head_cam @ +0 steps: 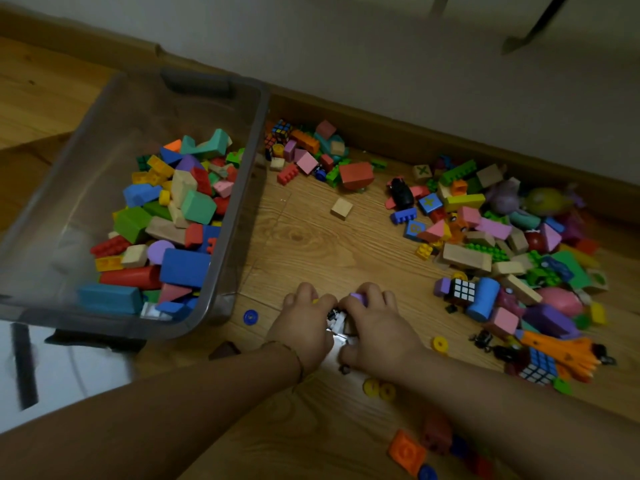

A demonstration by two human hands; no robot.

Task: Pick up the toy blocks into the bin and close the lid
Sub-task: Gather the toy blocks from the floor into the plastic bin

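Wood floor (311, 237) | left hand (304, 329), right hand (379, 337) — fingers (307, 293) curled round small blocks (337, 320) between them | bin (242, 202) near left hand

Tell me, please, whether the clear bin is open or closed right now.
Open. Nothing covers the bin; its top is bare, and the coloured blocks piled inside show directly.

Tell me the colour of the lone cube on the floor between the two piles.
Pale beige, an unpainted-looking wooden cube; the head view shows it best.

My left hand (304, 323) and right hand (375, 329) curl over small pieces (337, 319) (white, dark, mostly hidden); the bin (239, 209) is cropped at left.
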